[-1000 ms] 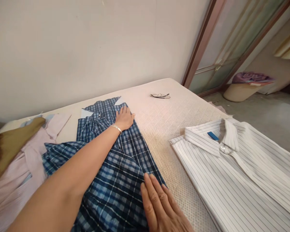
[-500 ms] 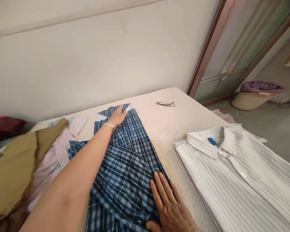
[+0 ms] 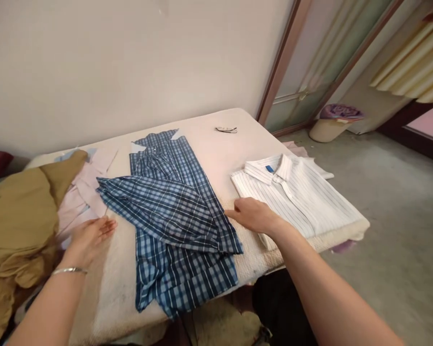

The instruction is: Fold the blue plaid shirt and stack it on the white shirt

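Note:
A blue plaid shirt [image 3: 173, 206] lies partly folded, with one sleeve laid slantwise across its body. White shows at its collar. My left hand [image 3: 92, 235] hovers left of the shirt, fingers stretched out, holding nothing; a silver bracelet circles the wrist. My right hand [image 3: 252, 214] is closed at the shirt's right edge, its fingertips pinching the cloth there, though the exact grip is partly hidden. Right of it rests a folded white striped shirt [image 3: 296, 192] with a blue collar label.
Brown cloth [image 3: 21, 211] and pink garments [image 3: 82, 187] are heaped on the left. A pair of glasses [image 3: 226, 129] lies near the back of the padded table [image 3: 216, 154]. Beyond, a lined bin [image 3: 328, 129] stands on the floor by a sliding door.
My left hand has come back from the collar to the shirt's left side. My right hand has gone from lying flat on the cloth to closed at its right edge. The view has shifted.

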{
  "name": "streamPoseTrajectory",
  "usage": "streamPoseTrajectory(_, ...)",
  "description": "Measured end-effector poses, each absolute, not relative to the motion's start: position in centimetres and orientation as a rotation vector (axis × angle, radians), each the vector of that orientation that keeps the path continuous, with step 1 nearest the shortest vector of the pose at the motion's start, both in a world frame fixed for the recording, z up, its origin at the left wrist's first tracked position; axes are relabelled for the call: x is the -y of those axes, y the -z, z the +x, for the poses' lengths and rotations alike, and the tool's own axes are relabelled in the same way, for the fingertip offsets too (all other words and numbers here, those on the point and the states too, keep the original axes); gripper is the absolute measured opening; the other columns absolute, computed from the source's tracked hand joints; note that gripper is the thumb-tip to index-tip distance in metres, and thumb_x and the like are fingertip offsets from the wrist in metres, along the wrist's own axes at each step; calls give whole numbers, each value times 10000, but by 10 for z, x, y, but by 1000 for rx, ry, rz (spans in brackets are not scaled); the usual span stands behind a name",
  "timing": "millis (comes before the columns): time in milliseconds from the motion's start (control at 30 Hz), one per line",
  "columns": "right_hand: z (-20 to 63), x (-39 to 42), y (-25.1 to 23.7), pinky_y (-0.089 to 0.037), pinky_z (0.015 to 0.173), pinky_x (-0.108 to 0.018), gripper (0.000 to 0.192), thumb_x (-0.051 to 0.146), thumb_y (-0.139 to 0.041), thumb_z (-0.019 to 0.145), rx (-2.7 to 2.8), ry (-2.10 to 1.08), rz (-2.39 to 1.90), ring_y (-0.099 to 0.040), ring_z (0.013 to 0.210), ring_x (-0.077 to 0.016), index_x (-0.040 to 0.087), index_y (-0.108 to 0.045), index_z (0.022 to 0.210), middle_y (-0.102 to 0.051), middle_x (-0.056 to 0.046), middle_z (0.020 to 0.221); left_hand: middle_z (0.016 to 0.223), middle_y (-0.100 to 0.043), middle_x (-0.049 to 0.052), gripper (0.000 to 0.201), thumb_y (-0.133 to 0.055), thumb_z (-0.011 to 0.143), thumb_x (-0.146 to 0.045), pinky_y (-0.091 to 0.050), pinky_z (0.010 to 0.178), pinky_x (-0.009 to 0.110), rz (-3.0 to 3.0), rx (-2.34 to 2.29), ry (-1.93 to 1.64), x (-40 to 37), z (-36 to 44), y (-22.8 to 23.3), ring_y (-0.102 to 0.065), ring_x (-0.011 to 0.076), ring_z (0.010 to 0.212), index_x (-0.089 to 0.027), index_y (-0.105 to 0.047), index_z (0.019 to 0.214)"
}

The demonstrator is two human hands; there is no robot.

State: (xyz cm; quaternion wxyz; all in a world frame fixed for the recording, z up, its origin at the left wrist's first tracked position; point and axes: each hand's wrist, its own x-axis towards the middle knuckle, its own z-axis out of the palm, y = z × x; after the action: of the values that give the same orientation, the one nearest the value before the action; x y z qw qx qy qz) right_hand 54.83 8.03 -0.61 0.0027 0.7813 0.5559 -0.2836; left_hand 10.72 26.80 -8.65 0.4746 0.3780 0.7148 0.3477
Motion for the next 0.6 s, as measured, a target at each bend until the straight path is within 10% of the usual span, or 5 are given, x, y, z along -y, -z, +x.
streamPoseTrajectory(200, 533, -66, 2, -445, 702, -302, 203, 303, -637, 877, -1731, 1172, 2032, -693, 797, -225, 126, -715, 816, -718, -105, 761, 743, -744, 51, 131, -634, 880, -85, -623, 662, 229, 827, -1622, -830, -270, 140, 75, -729, 143, 679, -156, -674, 777)
streamPoseTrajectory(400, 529, -62, 17, -423, 747, -359, 229, 100, -529, 841, -1857, 657, 2142, -706, 983, -309, 102, -715, 975, -734, -198, 1071, 763, -733, 97, 103, -676, 850, -81, -630, 636, 283, 736, -1594, -913, -267, 150, 76, -723, 184, 649, -157, -649, 786)
streamPoseTrajectory(600, 497, -69, 22, -342, 658, -287, 79, 235, -545, 928, -2299, 964, 2191, -634, 750, -179, 206, -609, 891, -676, -24, 811, 799, -722, 63, 97, -718, 831, -131, -597, 610, 248, 674, -1637, -1126, -304, 157, 74, -698, 151, 637, -179, -637, 807)
